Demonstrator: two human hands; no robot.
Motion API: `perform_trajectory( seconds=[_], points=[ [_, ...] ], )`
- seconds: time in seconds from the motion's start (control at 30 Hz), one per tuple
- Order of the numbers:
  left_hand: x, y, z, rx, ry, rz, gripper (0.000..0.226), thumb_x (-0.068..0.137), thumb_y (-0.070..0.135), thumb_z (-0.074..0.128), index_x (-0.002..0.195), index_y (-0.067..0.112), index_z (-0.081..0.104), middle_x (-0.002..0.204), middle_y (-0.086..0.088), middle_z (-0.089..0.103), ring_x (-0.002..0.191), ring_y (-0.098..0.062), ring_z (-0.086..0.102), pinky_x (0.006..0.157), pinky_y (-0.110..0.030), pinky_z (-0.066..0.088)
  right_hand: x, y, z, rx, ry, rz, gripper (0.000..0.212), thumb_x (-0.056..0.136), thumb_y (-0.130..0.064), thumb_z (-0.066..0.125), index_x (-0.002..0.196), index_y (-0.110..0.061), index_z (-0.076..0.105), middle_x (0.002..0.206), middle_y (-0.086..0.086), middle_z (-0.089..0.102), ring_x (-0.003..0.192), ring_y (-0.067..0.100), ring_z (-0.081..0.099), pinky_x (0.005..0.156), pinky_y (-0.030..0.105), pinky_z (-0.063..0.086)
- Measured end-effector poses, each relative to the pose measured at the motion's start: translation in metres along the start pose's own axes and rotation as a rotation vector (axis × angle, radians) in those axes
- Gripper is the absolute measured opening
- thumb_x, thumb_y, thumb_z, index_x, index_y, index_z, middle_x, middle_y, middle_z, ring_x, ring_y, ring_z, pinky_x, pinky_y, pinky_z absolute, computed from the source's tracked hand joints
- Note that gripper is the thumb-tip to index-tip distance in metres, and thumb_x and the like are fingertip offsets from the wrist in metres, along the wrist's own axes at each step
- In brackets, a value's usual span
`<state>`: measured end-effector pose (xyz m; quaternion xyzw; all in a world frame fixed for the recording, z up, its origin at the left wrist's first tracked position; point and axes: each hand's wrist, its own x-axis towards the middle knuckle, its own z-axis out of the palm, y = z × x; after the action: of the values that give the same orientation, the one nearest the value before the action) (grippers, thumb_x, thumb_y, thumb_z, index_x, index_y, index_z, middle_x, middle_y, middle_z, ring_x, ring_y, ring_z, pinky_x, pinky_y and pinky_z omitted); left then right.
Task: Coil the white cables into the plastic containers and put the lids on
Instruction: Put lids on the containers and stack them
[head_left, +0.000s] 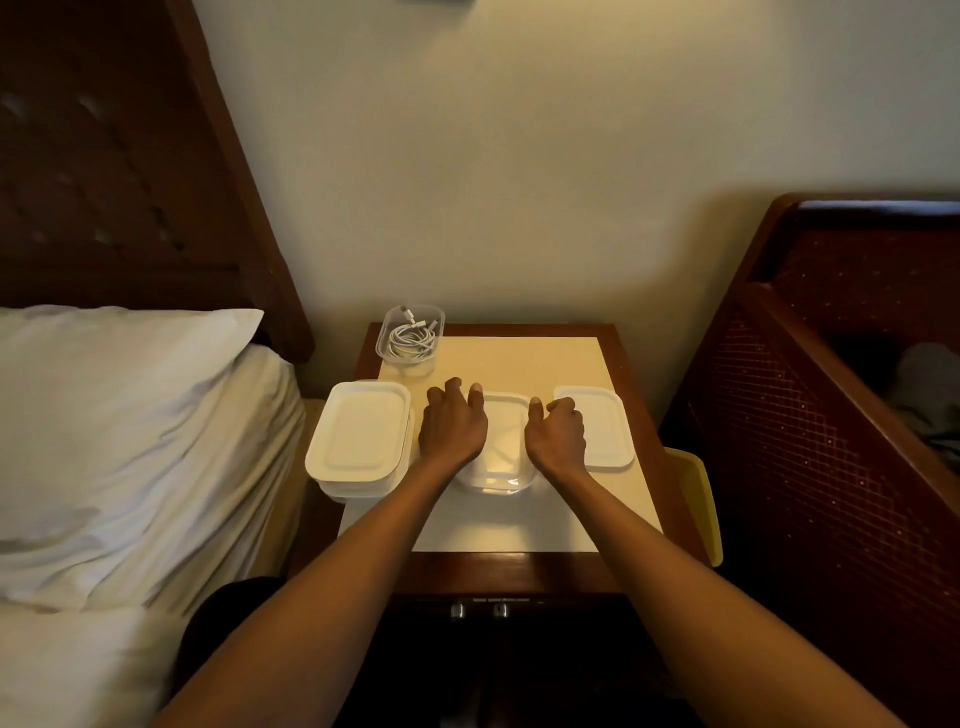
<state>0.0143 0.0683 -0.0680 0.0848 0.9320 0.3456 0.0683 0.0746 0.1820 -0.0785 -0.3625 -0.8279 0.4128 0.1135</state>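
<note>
- Lying at the far left, a plump white pillow (119, 415) rests on a white-sheeted bed in front of a dark wooden headboard (104, 156).
- A wooden bedside table with a cream top (519, 358) stands just beside the bed, against the wall.
- A stack of white-lidded rectangular plastic containers (361, 436) sits on the table's left edge and overhangs it slightly.
- An open clear rectangular plastic container (385, 340) stands in the far-left corner, with the coiled white cables (410, 338) inside it and no lid on it.
- The left hand (452, 428) rests on the left side of the white rectangular lid (505, 423). Its fingers are bent and close together, curled over the lid's far-left edge.
- That lid sits on the middle clear plastic container (493, 480), which stands at the centre of the table top. What is inside it cannot be made out.
- The right hand (556, 436) rests on the lid's right side, its fingers curled tight over that edge and one fingertip pressing on the top.
- A loose white rectangular plastic lid (605, 436) lies flat near the table's right edge, partly under the right hand's knuckles.
- A flat yellow object (701, 499) stands beside the table's right edge.
- Dark red woven-sided furniture (805, 415) stands at the far right.
</note>
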Motion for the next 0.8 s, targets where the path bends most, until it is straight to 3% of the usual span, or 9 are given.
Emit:
perform_trajectory(
  seconds=[0.3,0.43,0.8],
  points=[
    [0.024,-0.016,0.025,-0.153,-0.025,-0.124,0.053,0.107,0.043,0.026,0.138,0.006,0.047,0.143,-0.016,0.052,0.128,-0.035,0.05,0.106,-0.042,0.039,0.017,0.0,0.031,0.003,0.049,-0.013,0.043,0.104,-0.04,0.03,0.119,-0.007,0.054,0.119,0.014,0.061,0.109,0.032,0.058,0.091,0.038,0.044],
    [0.027,-0.022,0.027,-0.198,0.009,-0.105,0.051,0.106,0.046,0.03,0.128,0.007,0.054,0.131,-0.015,0.061,0.117,-0.035,0.057,0.096,-0.041,0.045,0.022,0.005,0.035,0.069,0.051,-0.014,0.038,0.103,-0.041,0.036,0.109,-0.009,0.054,0.113,0.012,0.063,0.1,0.029,0.059,0.084,0.035,0.043],
    [0.025,-0.022,0.023,-0.188,0.02,-0.068,0.043,0.104,0.045,0.037,0.111,0.009,0.058,0.117,-0.012,0.067,0.1,-0.03,0.062,0.083,-0.036,0.047,0.022,0.004,0.036,0.123,0.061,0.068,0.034,0.101,-0.04,0.044,0.108,-0.01,0.056,0.112,0.011,0.065,0.1,0.027,0.061,0.082,0.033,0.043]
  ],
)
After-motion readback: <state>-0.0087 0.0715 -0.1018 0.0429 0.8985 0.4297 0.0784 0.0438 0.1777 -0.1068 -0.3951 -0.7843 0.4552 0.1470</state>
